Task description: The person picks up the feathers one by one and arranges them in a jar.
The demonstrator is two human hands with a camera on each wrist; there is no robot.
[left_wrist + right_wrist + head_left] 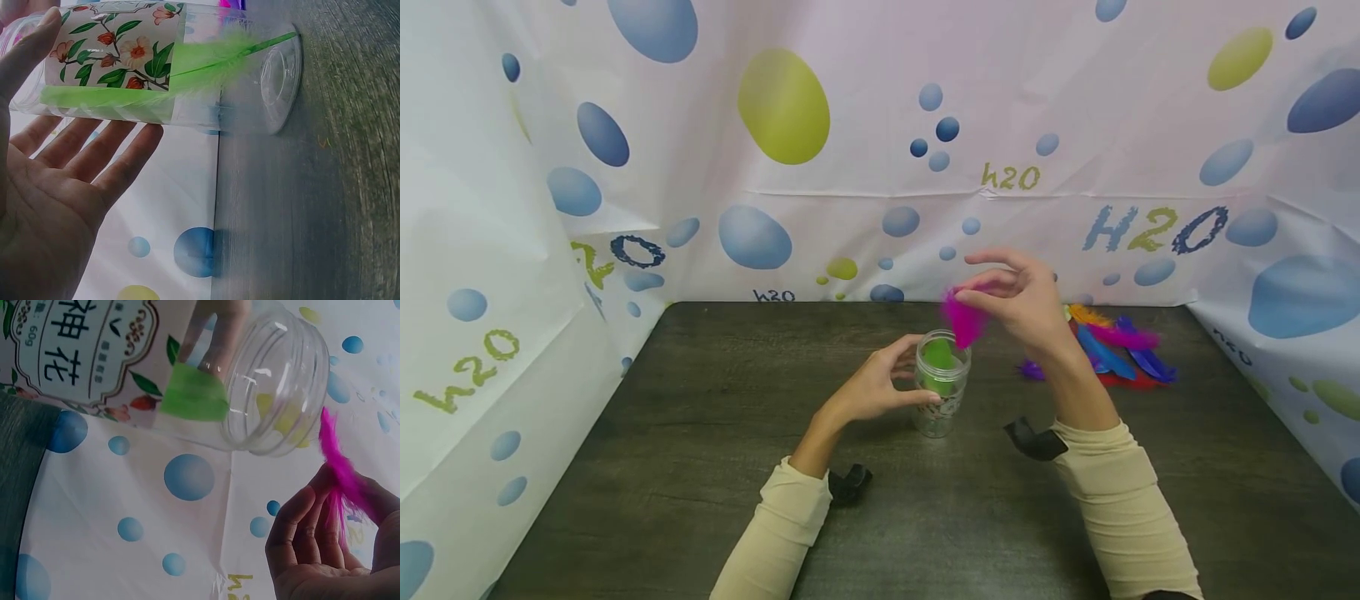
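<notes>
A clear, open-topped jar (934, 417) stands upright on the dark table, its label (125, 50) printed with flowers. Inside it is a green feather (212, 65), its quill pointing down at the base. My left hand (880, 385) holds the jar from the left, thumb on the near side and fingers round the far side. Just above the jar's mouth, a magenta feather (964, 321) hangs tip down, pinched between thumb and fingers of my right hand (1018, 300). In the right wrist view that feather's tip is close by the jar's rim (319, 381).
To the right, behind my right forearm, lies a loose pile of feathers (1123, 350) in blue, orange, red, pink and purple. A purple feather (1032, 369) lies at its left side. Behind the table (715, 467) hangs a white sheet (865, 100) with coloured spots.
</notes>
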